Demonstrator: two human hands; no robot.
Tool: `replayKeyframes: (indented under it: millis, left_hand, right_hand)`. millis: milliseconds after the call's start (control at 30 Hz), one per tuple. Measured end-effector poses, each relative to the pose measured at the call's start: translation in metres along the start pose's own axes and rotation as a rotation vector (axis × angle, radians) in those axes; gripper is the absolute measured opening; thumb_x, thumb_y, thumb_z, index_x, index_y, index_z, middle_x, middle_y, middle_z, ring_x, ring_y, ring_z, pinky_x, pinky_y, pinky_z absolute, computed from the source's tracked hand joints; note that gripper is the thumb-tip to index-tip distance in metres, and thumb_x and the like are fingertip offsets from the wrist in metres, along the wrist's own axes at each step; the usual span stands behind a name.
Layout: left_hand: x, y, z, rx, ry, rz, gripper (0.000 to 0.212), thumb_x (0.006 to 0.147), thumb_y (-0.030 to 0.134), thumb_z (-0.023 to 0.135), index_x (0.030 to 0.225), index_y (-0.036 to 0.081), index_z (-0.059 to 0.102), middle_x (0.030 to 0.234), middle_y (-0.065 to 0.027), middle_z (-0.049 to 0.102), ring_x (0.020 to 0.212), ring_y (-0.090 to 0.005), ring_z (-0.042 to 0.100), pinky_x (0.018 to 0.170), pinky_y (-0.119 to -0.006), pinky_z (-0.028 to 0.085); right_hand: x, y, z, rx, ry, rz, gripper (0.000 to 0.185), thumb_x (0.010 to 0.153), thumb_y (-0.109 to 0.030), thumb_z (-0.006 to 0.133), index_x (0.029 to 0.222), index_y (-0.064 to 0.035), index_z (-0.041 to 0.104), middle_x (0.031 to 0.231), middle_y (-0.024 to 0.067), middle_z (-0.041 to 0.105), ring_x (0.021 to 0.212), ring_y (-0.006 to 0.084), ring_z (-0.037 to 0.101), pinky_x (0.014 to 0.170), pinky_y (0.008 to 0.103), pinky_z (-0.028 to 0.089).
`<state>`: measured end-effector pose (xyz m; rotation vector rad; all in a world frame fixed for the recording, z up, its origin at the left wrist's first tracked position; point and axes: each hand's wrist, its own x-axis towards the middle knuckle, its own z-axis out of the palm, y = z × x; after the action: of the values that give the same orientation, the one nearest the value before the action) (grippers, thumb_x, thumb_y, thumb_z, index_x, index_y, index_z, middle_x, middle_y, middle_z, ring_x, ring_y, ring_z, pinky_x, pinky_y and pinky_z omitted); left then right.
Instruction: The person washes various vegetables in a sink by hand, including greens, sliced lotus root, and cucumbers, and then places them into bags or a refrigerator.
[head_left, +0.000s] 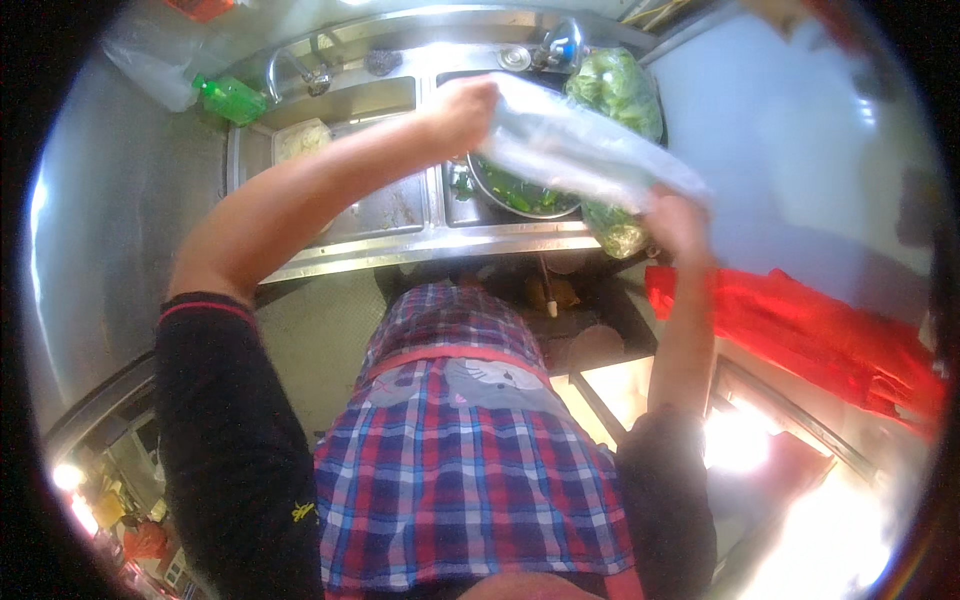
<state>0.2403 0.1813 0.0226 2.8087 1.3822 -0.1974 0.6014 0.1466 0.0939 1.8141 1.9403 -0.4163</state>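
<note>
A clear plastic bag is stretched between my two hands, slightly blurred. My left hand grips its upper left end, above the divider of the steel sink. At the lower right end my right hand is closed on it. Beneath the bag, in the right basin, sits a round metal pot holding green leaves in liquid, its far part hidden. Leafy green vegetables in clear plastic rest behind the bag on the right. Another bagged green vegetable lies at the sink's front edge, beside my right hand.
The left basin holds a container of pale shredded food, partly behind my left arm. Two faucets stand along the back ledge, near a dark scouring pad. A green plastic bottle lies at left. Red cloth hangs at right.
</note>
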Motion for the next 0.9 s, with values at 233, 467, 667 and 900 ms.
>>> replayKeyframes:
  millis: [233, 467, 667, 900]
  left_hand:
    - [0.093, 0.033, -0.061, 0.068, 0.388, 0.129, 0.018, 0.081, 0.017, 0.074, 0.099, 0.014, 0.078, 0.100, -0.0005, 0.072, 0.112, -0.0216, 0.058, 0.109, -0.033, 0.038]
    - [0.076, 0.020, -0.044, 0.174, -0.001, 0.204, 0.040, 0.072, 0.049, 0.080, 0.092, 0.014, 0.077, 0.095, -0.0009, 0.075, 0.122, -0.0254, 0.056, 0.119, -0.036, 0.026]
    - [-0.008, -0.017, -0.050, -0.184, -0.002, -0.021, 0.058, 0.090, 0.061, 0.063, 0.108, 0.008, 0.074, 0.106, -0.0121, 0.075, 0.134, -0.0305, 0.052, 0.125, -0.042, 0.021]
    - [-0.067, -0.067, -0.043, -0.368, 0.520, -0.059, 0.018, 0.087, 0.011, 0.065, 0.103, 0.006, 0.073, 0.090, -0.0173, 0.069, 0.084, -0.0314, 0.066, 0.081, -0.040, 0.055]
  right_hand:
    - [-0.012, 0.056, -0.008, 0.242, 0.144, 0.075, 0.059, 0.077, -0.035, 0.081, 0.124, -0.0024, 0.067, 0.118, 0.0240, 0.070, 0.112, 0.0379, 0.066, 0.100, 0.0465, 0.048]
    - [0.011, 0.061, 0.013, 0.616, 0.126, 0.156, 0.077, 0.091, -0.060, 0.063, 0.112, 0.0137, 0.065, 0.108, 0.0325, 0.069, 0.106, 0.0416, 0.068, 0.095, 0.0484, 0.048]
    - [0.037, -0.024, 0.001, 0.414, 0.194, 0.155, 0.061, 0.090, -0.047, 0.068, 0.115, 0.0091, 0.068, 0.102, 0.0305, 0.071, 0.097, 0.0379, 0.070, 0.088, 0.0444, 0.050]
    - [0.097, -0.036, 0.024, 0.619, 0.272, 0.063, 0.053, 0.084, -0.040, 0.076, 0.104, 0.0080, 0.074, 0.087, 0.0205, 0.075, 0.084, 0.0295, 0.072, 0.080, 0.0432, 0.053]
